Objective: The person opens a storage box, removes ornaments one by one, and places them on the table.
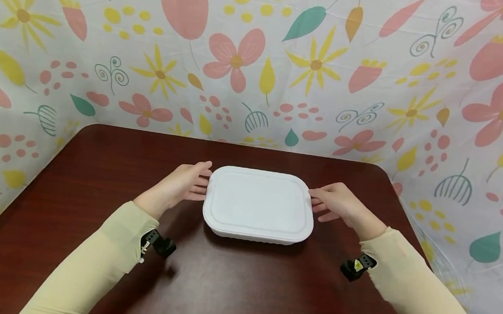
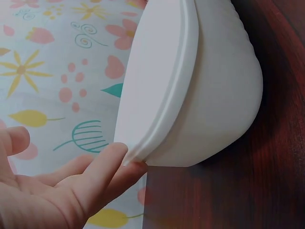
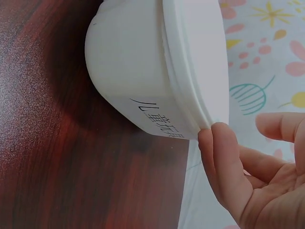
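A white rectangular container (image 1: 256, 236) with rounded corners stands on the table, a flat white lid (image 1: 259, 199) over its top. On its left side my left hand (image 1: 191, 182) touches the lid's edge with the fingertips, the thumb held apart, as the left wrist view shows. My right hand (image 1: 334, 202) is at the opposite end, fingertips (image 3: 220, 136) against the lid's rim and the thumb also away from it. Dark printed characters (image 3: 155, 119) mark the container's side in the right wrist view. The inside is hidden under the lid.
The dark red-brown table (image 1: 249, 295) has a glossy top, its far edge just behind the container. A white curtain (image 1: 259, 64) with flowers and leaves hangs behind and along the sides. Each wrist carries a small black camera on a strap.
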Available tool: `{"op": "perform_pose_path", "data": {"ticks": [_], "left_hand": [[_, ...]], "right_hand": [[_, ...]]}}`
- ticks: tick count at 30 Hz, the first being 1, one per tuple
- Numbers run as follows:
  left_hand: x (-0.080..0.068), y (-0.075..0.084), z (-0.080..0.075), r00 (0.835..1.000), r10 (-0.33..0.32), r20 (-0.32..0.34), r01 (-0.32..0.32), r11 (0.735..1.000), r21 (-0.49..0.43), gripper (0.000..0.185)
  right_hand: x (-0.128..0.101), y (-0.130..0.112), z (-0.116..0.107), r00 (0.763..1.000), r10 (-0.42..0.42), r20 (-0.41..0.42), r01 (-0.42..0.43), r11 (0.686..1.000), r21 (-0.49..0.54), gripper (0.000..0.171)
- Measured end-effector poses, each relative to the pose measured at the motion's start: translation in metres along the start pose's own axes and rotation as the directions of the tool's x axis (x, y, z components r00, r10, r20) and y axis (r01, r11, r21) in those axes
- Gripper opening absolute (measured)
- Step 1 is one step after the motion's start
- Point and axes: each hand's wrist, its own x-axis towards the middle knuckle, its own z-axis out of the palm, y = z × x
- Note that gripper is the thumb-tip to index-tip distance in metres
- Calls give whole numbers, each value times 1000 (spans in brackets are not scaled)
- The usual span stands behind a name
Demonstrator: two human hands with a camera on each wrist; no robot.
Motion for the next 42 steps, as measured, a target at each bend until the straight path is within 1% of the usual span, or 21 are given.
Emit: {"op": "perform_pose_path", "data": {"ticks": [6, 14, 18, 21, 25, 31, 34, 38, 42], "left_hand": [[-1, 1, -3, 1000, 14, -3, -14, 1000, -8, 65], [0, -1, -7, 999, 34, -12, -35, 999, -36, 64], [2, -3, -11, 999, 37, -14, -38, 996, -82, 65], [3, -5, -13, 999, 35, -15, -37, 993, -114, 64], [5, -9, -15, 999, 46, -19, -48, 991, -127, 61], [9, -17, -16, 993, 103, -56, -109, 987, -115, 49], [10, -20, -17, 989, 130, -76, -137, 985, -106, 45], [10, -22, -18, 984, 150, -100, -161, 980, -117, 44], [11, -24, -19, 980, 151, -131, -166, 980, -112, 45]], "right_hand": [[-1, -2, -1, 1000, -3, -9, 3, 1000, -12, 52], [-1, -5, -2, 999, 2, -33, 2, 995, 97, 52], [1, -6, -3, 999, 7, -40, -1, 988, 153, 52], [2, -5, -3, 999, -4, -52, 14, 983, 184, 51], [3, -1, -2, 997, -30, -68, 44, 975, 216, 50], [7, 3, 0, 994, -63, -84, 84, 960, 267, 51], [9, 2, 1, 994, -76, -82, 96, 955, 279, 52], [13, 0, 4, 994, -76, -83, 97, 950, 296, 50], [16, -2, 8, 993, -72, -92, 97, 943, 319, 48]]}}
